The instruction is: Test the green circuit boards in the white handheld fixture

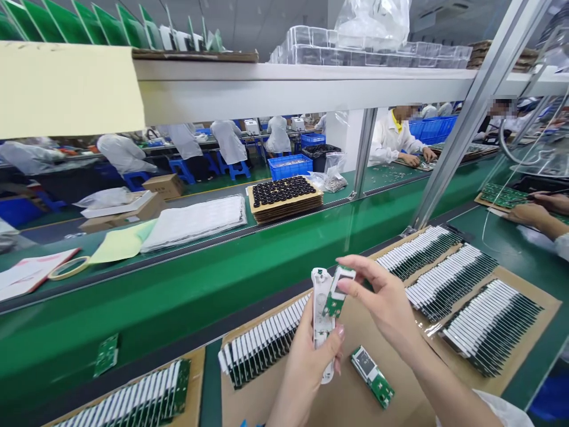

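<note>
My left hand (318, 351) is closed around a long white plastic housing (319, 302), held upright with its hollow inner side towards me. Between the thumb and fingers of my right hand (377, 290) is a small green circuit board (334, 305) with a white-framed display. Tilted, the board overlaps the upper part of the housing; whether it is seated there I cannot tell. Below my hands, a second circuit board (372, 376) with a display lies flat on the brown cardboard (347, 409).
Rows of boards (267, 338) stand left of my hands, with more rows (491, 326) to the right. A lone board (106, 354) lies on the green conveyor belt (186, 284). A metal post (471, 118) rises ahead right. A co-worker's hands (533, 214) are at the far right.
</note>
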`<state>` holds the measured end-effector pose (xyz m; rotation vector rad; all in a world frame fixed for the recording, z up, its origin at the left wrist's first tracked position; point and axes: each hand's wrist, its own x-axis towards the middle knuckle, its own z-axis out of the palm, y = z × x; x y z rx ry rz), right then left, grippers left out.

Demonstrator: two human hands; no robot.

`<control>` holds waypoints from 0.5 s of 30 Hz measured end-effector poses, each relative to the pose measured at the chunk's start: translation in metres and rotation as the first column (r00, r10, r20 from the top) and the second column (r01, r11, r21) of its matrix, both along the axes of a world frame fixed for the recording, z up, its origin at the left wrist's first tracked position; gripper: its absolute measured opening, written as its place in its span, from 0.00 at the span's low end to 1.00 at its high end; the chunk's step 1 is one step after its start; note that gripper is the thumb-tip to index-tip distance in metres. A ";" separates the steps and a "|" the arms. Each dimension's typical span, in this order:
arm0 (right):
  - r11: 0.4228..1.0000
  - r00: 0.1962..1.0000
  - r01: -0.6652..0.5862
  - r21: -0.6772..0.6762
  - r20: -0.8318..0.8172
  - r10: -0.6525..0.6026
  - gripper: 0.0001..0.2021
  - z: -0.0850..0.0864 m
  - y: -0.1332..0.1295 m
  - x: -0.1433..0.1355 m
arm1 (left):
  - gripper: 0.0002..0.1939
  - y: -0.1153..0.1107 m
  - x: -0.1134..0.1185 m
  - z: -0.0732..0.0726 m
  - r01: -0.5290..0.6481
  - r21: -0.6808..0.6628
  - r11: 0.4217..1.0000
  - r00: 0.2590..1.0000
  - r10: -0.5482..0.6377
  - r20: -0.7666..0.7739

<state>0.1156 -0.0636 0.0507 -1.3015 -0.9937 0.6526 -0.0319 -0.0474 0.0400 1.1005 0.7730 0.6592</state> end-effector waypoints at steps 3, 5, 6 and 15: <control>0.996 0.995 -0.062 -0.070 0.076 0.067 0.15 -0.002 -0.001 -0.011 | 0.38 -0.003 0.000 -0.001 0.027 -0.029 0.999 0.999 -0.027 0.017; 0.992 0.990 -0.067 -0.105 0.115 0.079 0.14 -0.006 0.000 -0.012 | 0.35 -0.004 0.000 -0.003 0.022 -0.038 0.999 0.999 -0.020 0.032; 0.992 0.989 -0.064 -0.111 0.129 0.079 0.13 -0.007 0.001 -0.011 | 0.34 -0.004 0.000 -0.004 0.011 -0.039 0.999 0.999 -0.010 0.039; 0.999 0.925 -0.009 0.044 0.380 -0.008 0.11 -0.009 -0.004 -0.009 | 0.29 -0.008 0.000 -0.004 -0.025 -0.038 0.999 0.996 0.028 0.082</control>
